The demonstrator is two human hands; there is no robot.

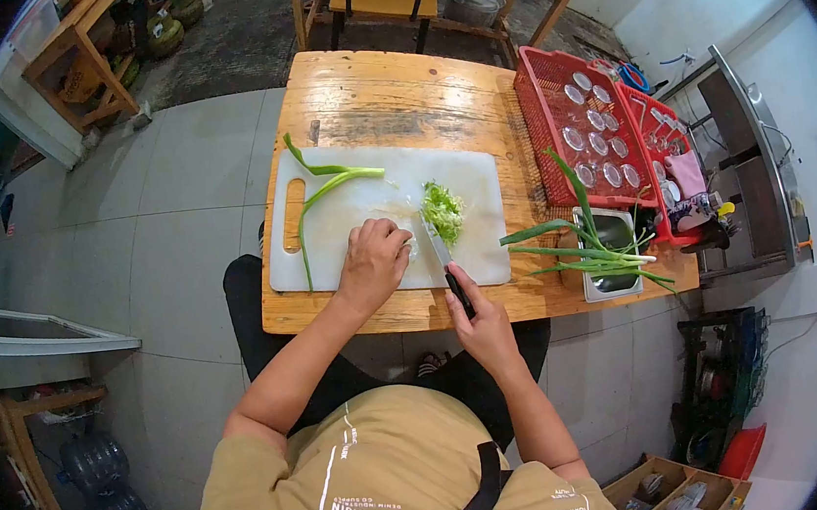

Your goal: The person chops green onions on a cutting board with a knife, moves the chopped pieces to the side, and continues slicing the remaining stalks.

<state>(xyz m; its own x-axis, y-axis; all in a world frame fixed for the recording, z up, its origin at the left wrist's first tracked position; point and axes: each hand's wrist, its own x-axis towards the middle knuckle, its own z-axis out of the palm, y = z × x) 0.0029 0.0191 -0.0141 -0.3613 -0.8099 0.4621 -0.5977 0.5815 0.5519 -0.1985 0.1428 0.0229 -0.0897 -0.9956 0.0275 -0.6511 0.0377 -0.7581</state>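
Observation:
A white cutting board [478,263] with a handle slot lies on the wooden table. My right hand [482,325] grips the black handle of a kitchen knife [438,243], its blade against a pile of chopped spring onion [443,210]. On the board, left of the blade, my left hand [376,256] is closed with fingers curled down; pale bits show by its fingertips, but what they hold is hidden. A cut length of spring onion [337,175] with a bent green leaf lies on the board's left part.
Whole spring onions [591,255] lie across a metal container [612,225] at the table's right edge. Behind it stands a red plastic basket [536,95] of upturned clear glasses, beside a second red basket [662,231]. A chair [384,2] stands beyond the table.

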